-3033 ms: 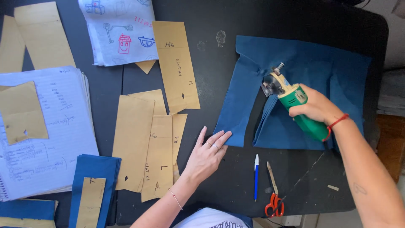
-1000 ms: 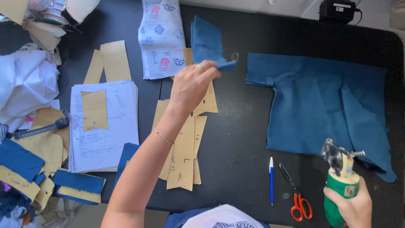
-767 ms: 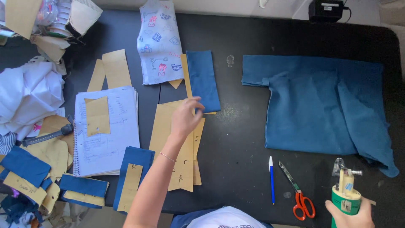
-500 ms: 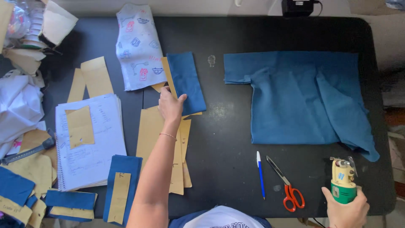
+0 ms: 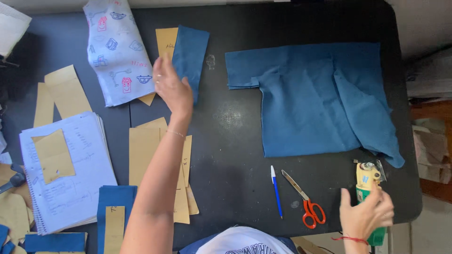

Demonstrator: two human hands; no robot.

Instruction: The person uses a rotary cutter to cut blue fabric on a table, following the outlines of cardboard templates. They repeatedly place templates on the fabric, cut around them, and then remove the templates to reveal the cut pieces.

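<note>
Your black table (image 5: 235,155) carries a large blue cloth (image 5: 315,99) at its right and a small blue piece (image 5: 190,51) beside a printed white fabric (image 5: 117,47). Nearer you lie tan paper patterns (image 5: 146,150), an open notebook (image 5: 70,174), a pen (image 5: 276,190) and red-handled scissors (image 5: 306,200).

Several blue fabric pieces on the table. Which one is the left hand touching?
The small rectangular blue fabric piece at the top centre, lying over a tan paper pattern. The left hand rests at its edge; the large blue cloth lies apart.

Sewing workshop, black cutting table (image 5: 226,141) strewn with blue fabric (image 5: 320,99), brown paper patterns (image 5: 146,150), scissors (image 5: 303,197), handheld fabric cutter (image 5: 367,188)
</note>
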